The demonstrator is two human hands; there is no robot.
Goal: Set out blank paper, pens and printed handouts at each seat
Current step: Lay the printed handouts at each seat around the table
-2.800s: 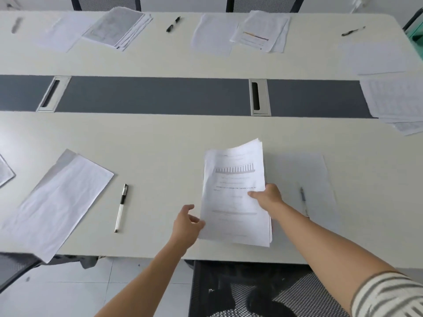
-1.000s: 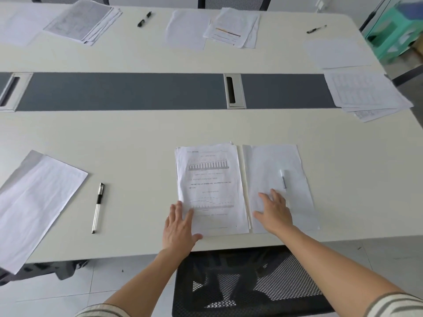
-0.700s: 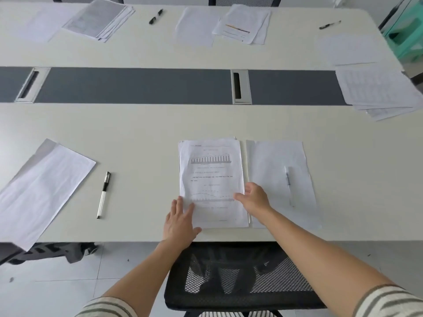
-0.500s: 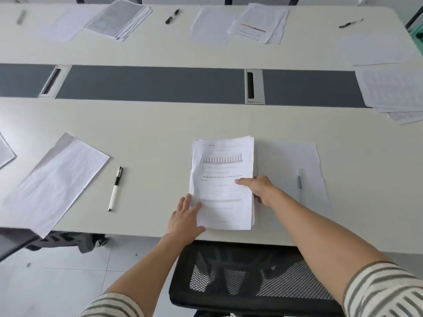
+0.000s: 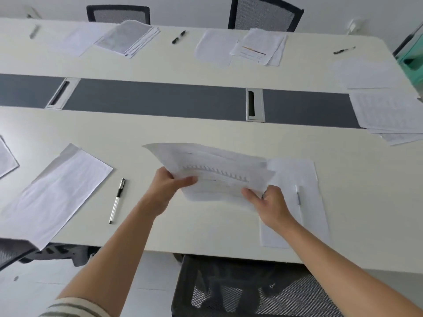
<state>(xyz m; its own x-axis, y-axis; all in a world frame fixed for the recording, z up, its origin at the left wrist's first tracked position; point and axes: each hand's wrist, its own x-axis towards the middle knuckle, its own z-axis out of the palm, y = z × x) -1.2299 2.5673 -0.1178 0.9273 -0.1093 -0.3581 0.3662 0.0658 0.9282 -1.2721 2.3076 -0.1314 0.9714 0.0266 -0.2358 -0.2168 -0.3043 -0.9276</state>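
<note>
A stack of printed handouts [image 5: 212, 170] with a bar chart on top is lifted off the table, tilted, in front of me. My left hand [image 5: 168, 187] grips its left edge with the thumb on top. My right hand [image 5: 266, 202] pinches its near right corner. To the right of the stack a blank sheet [image 5: 297, 179] lies flat on the white table [image 5: 183, 131], with a pale pen [image 5: 298, 195] resting on it. Further left lie another blank sheet [image 5: 55, 193] and a white pen with a black cap [image 5: 117, 200].
Across the table are further sets of papers [image 5: 128, 40], more papers [image 5: 258, 46] and black pens [image 5: 178, 37]. More sheets [image 5: 384, 110] lie at the right end. A grey strip with cable slots [image 5: 254, 104] runs down the middle. A black mesh chair [image 5: 247, 289] stands under the near edge.
The handout stack lay flat under both hands half a second ago. Now both hands have lifted it off the table and turned it sideways.
</note>
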